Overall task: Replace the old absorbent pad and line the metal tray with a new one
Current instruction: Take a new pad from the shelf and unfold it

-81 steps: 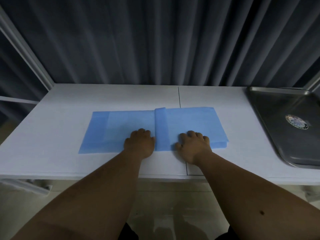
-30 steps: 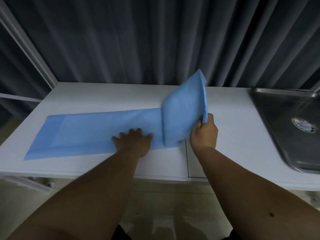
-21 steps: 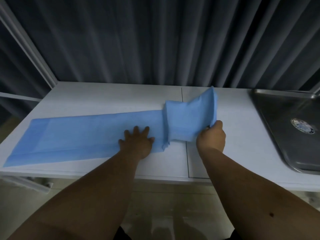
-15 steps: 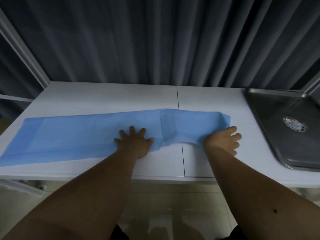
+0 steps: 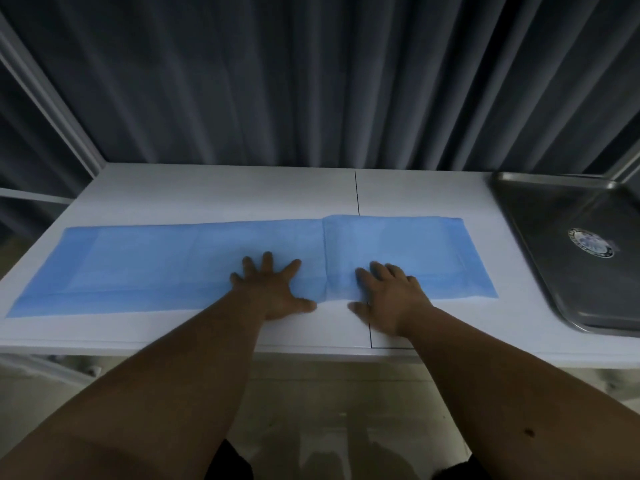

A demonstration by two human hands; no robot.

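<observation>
Here your left hand (image 5: 273,289) lies flat in the lower middle of the frame, fingers spread wide and pressing down on the blue absorbent pad (image 5: 180,261), with the thumb reaching off its near edge onto the white table (image 5: 214,192). Just to its right, your right hand (image 5: 389,296) also rests flat, fingers straight and close together on the pad, thumb and heel on the bare tabletop. Neither hand grips anything. The pad stretches as a long strip across the centre of the frame, from the far left edge of the table to near the right side, and a raised crease (image 5: 325,258) runs across it between your two hands. The metal tray (image 5: 540,237) sits at the right edge of the frame, apart from the pad, with a round sticker (image 5: 590,242) on its floor. Dark pleated curtains (image 5: 311,81) fill the upper half of the frame behind the table.
</observation>
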